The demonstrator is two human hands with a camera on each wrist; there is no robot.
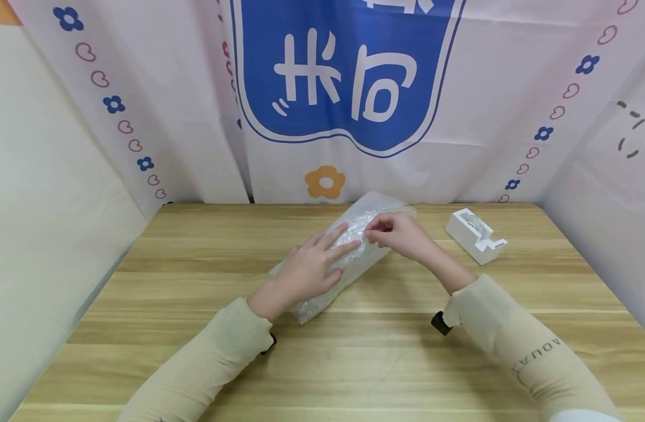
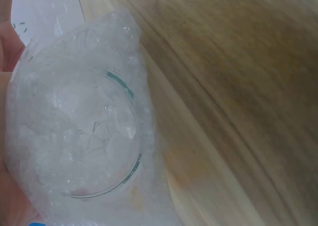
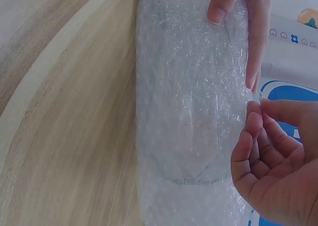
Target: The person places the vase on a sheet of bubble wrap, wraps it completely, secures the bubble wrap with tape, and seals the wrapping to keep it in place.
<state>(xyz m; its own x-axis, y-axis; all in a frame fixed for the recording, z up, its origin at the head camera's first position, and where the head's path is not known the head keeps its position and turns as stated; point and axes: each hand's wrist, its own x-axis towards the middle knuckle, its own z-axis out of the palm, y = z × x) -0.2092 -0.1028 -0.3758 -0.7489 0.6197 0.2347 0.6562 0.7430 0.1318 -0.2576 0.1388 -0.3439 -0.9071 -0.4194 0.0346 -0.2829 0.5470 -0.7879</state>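
A bundle of bubble wrap [image 1: 372,214] lies slantwise on the table. Through the film in the left wrist view, a clear round-rimmed object [image 2: 130,131] shows, with green marks at its edge; its exact kind is hard to tell. My left hand [image 1: 314,266] rests on the wrap with fingers spread, holding it down. Farther up the bundle, my right hand [image 1: 393,231] is at its far side, fingers curled. Its thumb and forefinger pinch a small clear strip, apparently tape [image 3: 256,95], at the wrap's edge beside the left fingertips.
A white tape dispenser [image 1: 475,234] with a clear roll stands at the back right of the wooden table [image 1: 354,363]. Behind the table hangs a printed cloth [image 1: 196,117], close to the bundle's far end. Light-coloured walls flank both sides.
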